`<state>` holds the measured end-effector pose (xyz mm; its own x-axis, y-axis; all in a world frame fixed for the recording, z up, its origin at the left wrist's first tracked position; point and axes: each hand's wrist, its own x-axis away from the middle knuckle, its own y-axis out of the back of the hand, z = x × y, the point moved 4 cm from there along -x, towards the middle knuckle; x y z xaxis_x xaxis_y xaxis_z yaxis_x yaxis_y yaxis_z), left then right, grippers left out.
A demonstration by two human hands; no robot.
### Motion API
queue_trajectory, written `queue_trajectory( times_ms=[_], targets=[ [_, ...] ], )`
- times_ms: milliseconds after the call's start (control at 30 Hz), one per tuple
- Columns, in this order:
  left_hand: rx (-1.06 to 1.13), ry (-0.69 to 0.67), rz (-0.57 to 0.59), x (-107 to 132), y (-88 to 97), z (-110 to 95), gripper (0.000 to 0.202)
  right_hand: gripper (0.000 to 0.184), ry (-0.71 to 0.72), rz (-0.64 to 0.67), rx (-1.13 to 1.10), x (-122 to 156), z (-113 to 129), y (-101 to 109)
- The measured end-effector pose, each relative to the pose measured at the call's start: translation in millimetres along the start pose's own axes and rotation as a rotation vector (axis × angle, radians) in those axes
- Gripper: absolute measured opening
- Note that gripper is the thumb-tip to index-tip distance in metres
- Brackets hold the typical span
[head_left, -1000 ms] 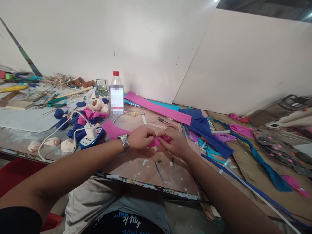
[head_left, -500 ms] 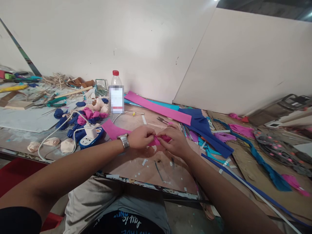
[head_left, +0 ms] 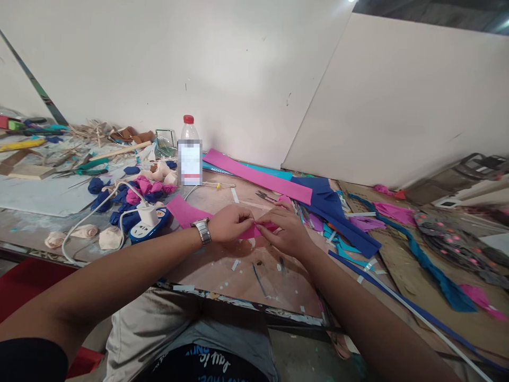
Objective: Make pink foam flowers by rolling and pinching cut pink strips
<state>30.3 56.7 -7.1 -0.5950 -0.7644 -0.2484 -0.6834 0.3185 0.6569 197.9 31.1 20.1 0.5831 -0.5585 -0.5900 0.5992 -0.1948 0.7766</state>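
A pink crepe paper strip point(head_left: 185, 210) runs along the table from the left and passes under my hands. My left hand point(head_left: 229, 224), with a metal watch at the wrist, pinches the strip between thumb and forefinger. Close against it, my right hand point(head_left: 287, 229) grips the same strip with thumb and fingertips. The fingertips of both hands almost meet, and the bit of paper between them is mostly hidden. Behind the right hand lies a pair of scissors point(head_left: 265, 197), partly covered.
Behind lie a long pink strip point(head_left: 258, 178) and dark blue paper point(head_left: 342, 217). A red-capped bottle point(head_left: 189, 130) stands near the wall. At left are a blue power strip point(head_left: 148, 228) with cables and several rolled paper flowers point(head_left: 108, 239). Cardboard point(head_left: 413, 265) covers the right side.
The fingers of my right hand have shifted slightly at the pinched spot, and the forefinger has straightened a little. The left hand has barely moved.
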Motion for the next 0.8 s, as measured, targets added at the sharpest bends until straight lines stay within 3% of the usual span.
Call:
queue_trajectory(
  times_ms=[200,367,600,800],
  targets=[
    [0.03,-0.003,0.019,0,-1.5,2,0.029,0.011,0.023,-0.024,0.021,0,1,2],
    [-0.009,0.024,0.055,2,-0.8,0,0.025,0.003,-0.039,-0.005,0.002,0,-2,2],
    [-0.117,-0.082,0.046,4,2.1,-13,0.032,0.007,-0.067,0.005,-0.022,0,-3,0],
    [-0.245,-0.102,0.012,5,0.5,-12,0.031,0.006,-0.073,0.02,-0.055,0,-2,-3]
  ],
)
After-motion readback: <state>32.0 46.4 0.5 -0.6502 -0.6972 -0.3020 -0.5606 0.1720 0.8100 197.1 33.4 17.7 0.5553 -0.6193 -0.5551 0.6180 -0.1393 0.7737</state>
